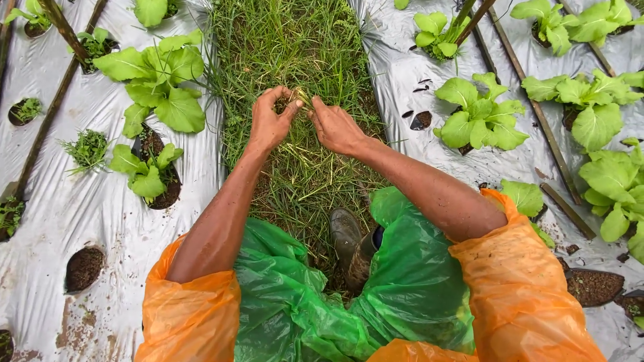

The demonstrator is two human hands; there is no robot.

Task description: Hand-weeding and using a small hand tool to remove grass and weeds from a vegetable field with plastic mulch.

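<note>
We look down on a strip of grass [295,60] that runs between two beds covered with silver plastic sheet [54,221]. Our left hand [270,121] and our right hand [335,127] meet above the middle of this strip, very close to each other. Both hands are closed in a pinch on a small pale tuft of grass stems [300,98], which sits between the fingertips of the two hands; the thumb and fingers of the left hand curl around it from the left, and the fingers of the right hand touch it from the right. The forearms are bare, and the sleeves are orange plastic [516,281] over a green plastic cover [402,281] on the legs. One muddy boot [349,245] stands on the grass below the hands. On the left bed, leafy green plants [157,77] grow out of round holes in the sheet, and some holes show only dark soil [83,268]. On the right bed there are more leafy plants [479,114] and thin bamboo sticks [537,114] lying on the sheet.
</note>
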